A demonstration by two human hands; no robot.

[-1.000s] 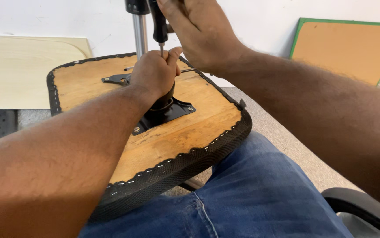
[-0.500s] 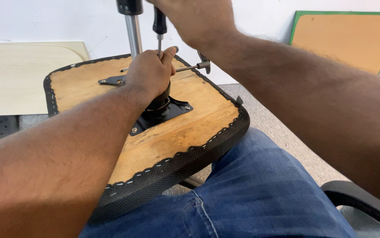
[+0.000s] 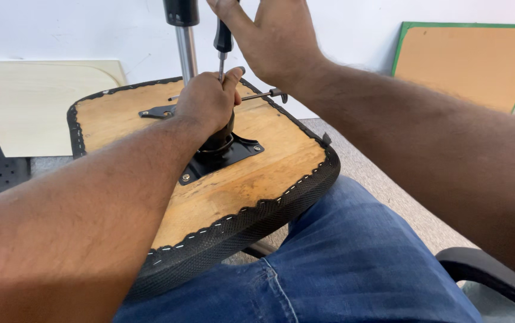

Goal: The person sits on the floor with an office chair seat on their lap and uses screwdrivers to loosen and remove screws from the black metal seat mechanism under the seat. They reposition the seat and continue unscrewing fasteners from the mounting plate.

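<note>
An upturned chair seat (image 3: 269, 155), bare plywood with a black fabric rim, rests on my lap. A black metal mounting plate (image 3: 242, 149) is screwed to its middle, and a chrome gas-lift column (image 3: 185, 48) rises from it. My left hand (image 3: 206, 104) is closed around the black base of the column and pinches the thin shaft of a screwdriver (image 3: 222, 45). My right hand (image 3: 272, 39) grips the screwdriver's black handle from above, holding it upright. A thin metal lever (image 3: 266, 94) sticks out to the right behind my left hand.
A pale wooden panel (image 3: 36, 101) leans on the white wall at left. A brown board with a green edge (image 3: 472, 57) leans at right. A black chair armrest (image 3: 490, 278) curves at the lower right. Grey carpet (image 3: 389, 185) lies beyond my jeans-clad leg (image 3: 341, 269).
My right hand has risen and the screwdriver now stands more upright, its shaft pinched by my left hand. The seat sits a little lower and further left in view.
</note>
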